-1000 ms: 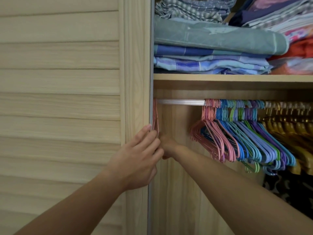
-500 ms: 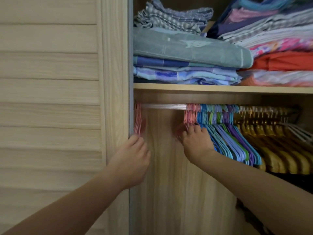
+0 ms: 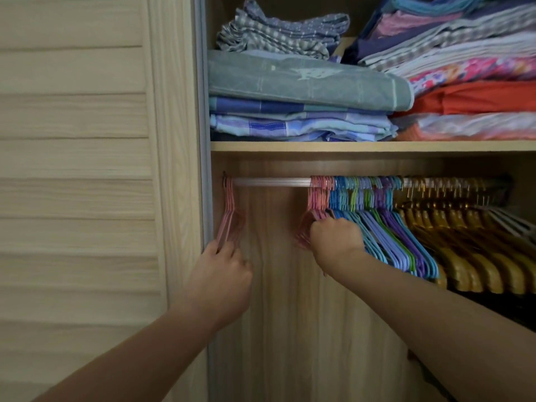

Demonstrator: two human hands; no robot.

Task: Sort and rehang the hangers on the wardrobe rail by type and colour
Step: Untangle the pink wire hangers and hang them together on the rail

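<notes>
right hand [image 3: 336, 239] | moved from far-left pink hangers [image 3: 230, 216] | now grips main pink bunch [image 3: 314, 204]

two bare forearms and hands of one person, seen from the head camera. left hand [image 3: 222, 281]: no ring, no watch or band at the wrist; forearm uncovered to the lower edge of the view, no sleeve in sight. right hand [image 3: 336, 240]: likewise without ring, watch or bracelet; forearm bare to the right edge of the view, no cuff visible. fingernails are not clearly resolved on either hand. no gloves, tattoos or markings can be made out.
</notes>
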